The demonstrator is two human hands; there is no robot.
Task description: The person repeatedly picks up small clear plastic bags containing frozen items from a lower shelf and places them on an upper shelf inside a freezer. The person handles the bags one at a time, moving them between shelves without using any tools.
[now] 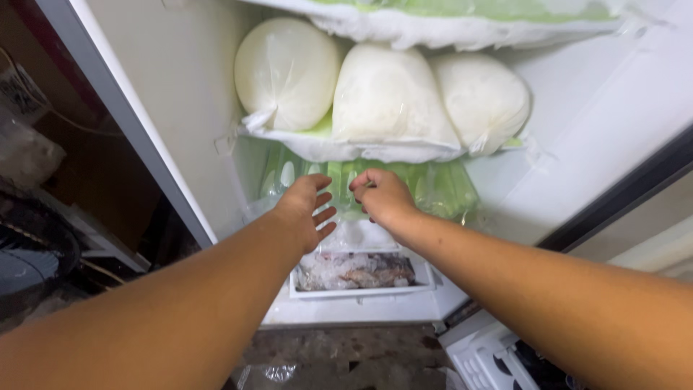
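Both my arms reach into an open white freezer. My left hand (307,209) is spread, fingers apart, holding nothing, just in front of clear green-tinted bags (440,189) on the lower level. My right hand (380,196) is curled with its fingertips pinched at the edge of the same bags; whether it grips one I cannot tell. Above, three round white frozen bags (386,94) sit on a frosted shelf (346,150). Below my hands a white drawer (361,290) holds icy frozen food.
Another frosted shelf (462,25) with green packs lies at the top. The freezer's side wall (166,94) and frame stand at left, the open door (613,195) at right. A white plastic crate (484,357) and dark clutter (36,245) sit on the floor.
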